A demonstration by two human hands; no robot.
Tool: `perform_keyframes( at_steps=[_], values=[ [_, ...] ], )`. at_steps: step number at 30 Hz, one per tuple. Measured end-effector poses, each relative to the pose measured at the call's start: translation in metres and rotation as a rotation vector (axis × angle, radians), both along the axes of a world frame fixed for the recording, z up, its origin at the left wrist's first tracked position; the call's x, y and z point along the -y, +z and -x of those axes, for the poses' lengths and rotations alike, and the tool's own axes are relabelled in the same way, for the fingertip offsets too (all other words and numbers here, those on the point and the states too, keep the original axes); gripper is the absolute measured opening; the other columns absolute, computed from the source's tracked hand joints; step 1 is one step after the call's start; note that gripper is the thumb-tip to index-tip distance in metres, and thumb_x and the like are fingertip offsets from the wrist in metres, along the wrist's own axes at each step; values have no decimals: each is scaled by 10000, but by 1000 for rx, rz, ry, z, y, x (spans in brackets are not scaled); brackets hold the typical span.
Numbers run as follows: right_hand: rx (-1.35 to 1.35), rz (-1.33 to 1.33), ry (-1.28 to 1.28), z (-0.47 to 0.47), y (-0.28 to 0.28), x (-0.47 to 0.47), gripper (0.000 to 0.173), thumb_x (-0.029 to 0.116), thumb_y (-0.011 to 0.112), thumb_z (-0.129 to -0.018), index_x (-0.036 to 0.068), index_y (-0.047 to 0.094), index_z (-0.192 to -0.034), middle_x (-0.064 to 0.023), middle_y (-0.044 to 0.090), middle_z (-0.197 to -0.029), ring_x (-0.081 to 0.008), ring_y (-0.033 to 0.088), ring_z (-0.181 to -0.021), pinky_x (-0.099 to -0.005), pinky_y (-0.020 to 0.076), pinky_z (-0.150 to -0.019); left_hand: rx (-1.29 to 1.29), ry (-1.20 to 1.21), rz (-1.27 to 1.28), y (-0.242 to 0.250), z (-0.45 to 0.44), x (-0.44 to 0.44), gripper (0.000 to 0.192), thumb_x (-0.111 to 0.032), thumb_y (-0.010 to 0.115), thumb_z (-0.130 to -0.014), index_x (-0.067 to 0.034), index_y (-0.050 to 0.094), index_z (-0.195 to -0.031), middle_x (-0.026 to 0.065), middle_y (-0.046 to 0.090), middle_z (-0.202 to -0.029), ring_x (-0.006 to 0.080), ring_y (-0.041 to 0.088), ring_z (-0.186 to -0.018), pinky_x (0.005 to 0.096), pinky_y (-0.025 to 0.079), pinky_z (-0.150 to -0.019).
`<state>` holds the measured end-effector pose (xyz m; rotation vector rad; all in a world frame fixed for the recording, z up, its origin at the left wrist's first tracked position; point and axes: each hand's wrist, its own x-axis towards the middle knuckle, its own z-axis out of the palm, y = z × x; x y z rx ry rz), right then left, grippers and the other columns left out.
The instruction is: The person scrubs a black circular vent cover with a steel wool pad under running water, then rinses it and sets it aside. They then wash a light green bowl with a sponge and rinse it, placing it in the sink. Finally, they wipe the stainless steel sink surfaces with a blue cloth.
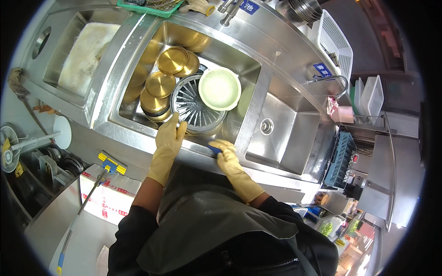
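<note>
A pale yellow rubber glove covers each hand. My left hand (pixel 171 132) is at the near edge of a steel sink (pixel 238 69), its fingers on the rim of a round black ribbed pan (pixel 193 100). My right hand (pixel 224 151) grips a dark blue object (pixel 214 148), perhaps a scrubbing pad, over the sink's front edge. A pale green round strainer (pixel 220 88) rests on the right part of the ribbed pan. Several round gold-coloured metal plates (pixel 160 84) lie in overlapping piles at the sink's left side.
To the right is a second steel basin (pixel 272 138) with a drain; to the left, a basin of foamy water (pixel 86 58). A green basket (pixel 148 8) and a glove (pixel 197 6) lie behind the sink. A squeegee mop (pixel 110 165) leans by a taped carton (pixel 103 196).
</note>
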<state>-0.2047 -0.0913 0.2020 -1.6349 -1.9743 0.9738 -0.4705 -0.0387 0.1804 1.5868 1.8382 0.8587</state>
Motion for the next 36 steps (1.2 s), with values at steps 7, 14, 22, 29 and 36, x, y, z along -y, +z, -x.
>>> perform_keyframes(
  at_steps=[7,14,22,29,36],
  values=[
    [223,-87,283,50,-6,-6,447,74,593,-1006,202,780,-1391,-218,699,-1481,-432,677,-1355,-510,544,-1155,48,21,28,-18,9,0,477,-405,702,-1063,-18,711,-1342,299,766,-982,514,743,-950,554,575,-853],
    [204,-294,185,-68,8,43,509,-36,671,-807,133,814,-1265,-234,752,-1307,-460,709,-1195,-540,565,-1052,722,155,85,-26,5,7,805,-263,800,-1067,133,405,-1646,310,551,-1637,345,543,-1540,414,407,-1286],
    [-28,23,-362,-8,-13,35,404,-83,687,-865,106,851,-1181,-184,782,-1241,-362,705,-1173,-422,545,-1089,825,190,225,0,46,-19,716,-380,751,-1109,22,477,-1634,103,665,-1444,172,622,-1331,331,480,-1173],
    [-316,479,-527,160,13,-48,400,15,687,-993,137,782,-1363,-94,800,-1264,-237,724,-1174,-379,520,-1128,790,125,291,3,196,-72,601,-337,691,-1145,7,540,-1613,104,675,-1468,157,634,-1346,322,497,-1170],
    [-1174,668,-593,340,78,-189,352,2,607,-1095,37,699,-1433,-96,797,-1244,-215,764,-1066,-365,624,-991,1093,182,263,25,311,-115,575,-350,667,-1146,11,563,-1581,143,680,-1452,196,658,-1300,348,521,-1132]
  ],
)
